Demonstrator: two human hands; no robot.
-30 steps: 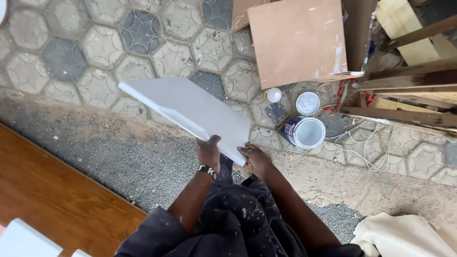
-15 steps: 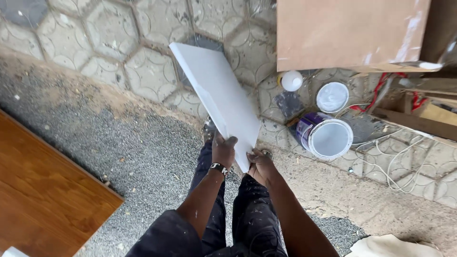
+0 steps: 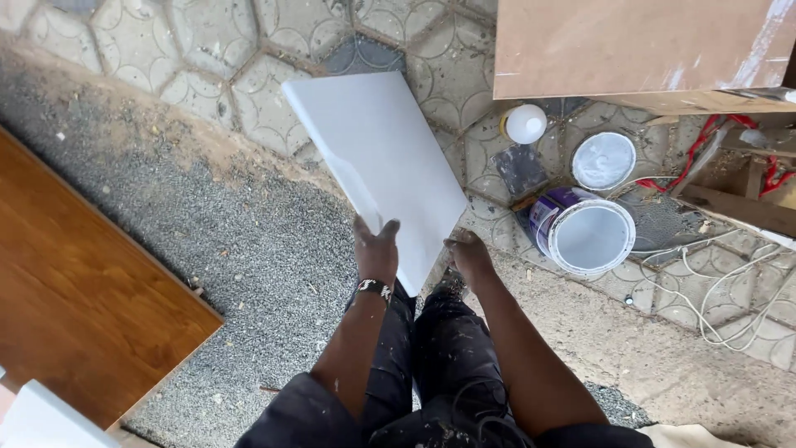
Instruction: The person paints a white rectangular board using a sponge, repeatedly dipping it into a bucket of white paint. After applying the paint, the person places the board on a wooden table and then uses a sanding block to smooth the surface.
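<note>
I hold a flat white painted board (image 3: 377, 162) out in front of me, above the ground. My left hand (image 3: 375, 249), with a beaded band at the wrist, grips its near edge from the left. My right hand (image 3: 468, 255) holds the near right corner. The board slants away from me toward the upper left, its broad white face turned up. My dark, paint-spattered trousers show below my arms.
An open can of white paint (image 3: 584, 232) lies tilted on the paving to the right, with its lid (image 3: 604, 160) and a small white bottle (image 3: 525, 124) beyond. A brown board (image 3: 638, 46) stands at top right, white cords (image 3: 730, 282) at right, a varnished wooden panel (image 3: 75, 290) at left.
The board has turned from edge-on to face-up and wider in view. My hands have shifted slightly apart along its near edge. The view has swung a little to the right.
</note>
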